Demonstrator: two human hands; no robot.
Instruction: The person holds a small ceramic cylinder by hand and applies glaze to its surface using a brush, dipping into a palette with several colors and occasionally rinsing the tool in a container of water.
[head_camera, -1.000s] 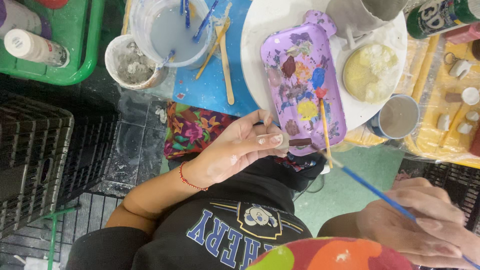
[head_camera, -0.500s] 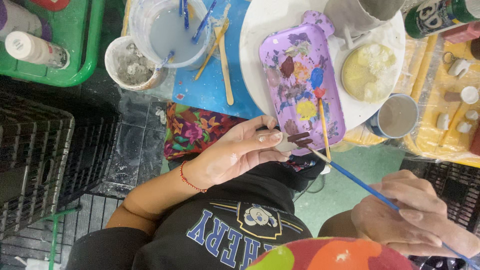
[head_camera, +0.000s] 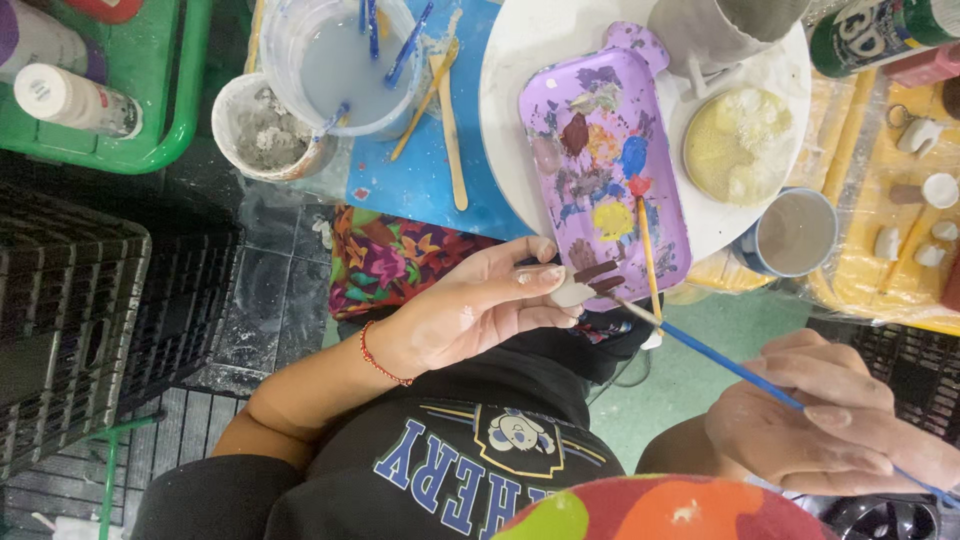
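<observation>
Purple palette (head_camera: 605, 160): paint dabs | left hand (head_camera: 470, 310) pinches clay piece (head_camera: 583, 285) | right hand (head_camera: 830, 425) grips blue brush (head_camera: 720, 360)

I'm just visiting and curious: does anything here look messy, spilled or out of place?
Mostly working mess. A brush lies loose across the purple palette, its handle overhanging the edge, and the floor tiles below show pale splatters.

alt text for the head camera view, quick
The left hand holds a small pale piece while the right hand touches a blue-handled brush to it with brown paint. Beyond lie a purple palette and a water cup.
</observation>
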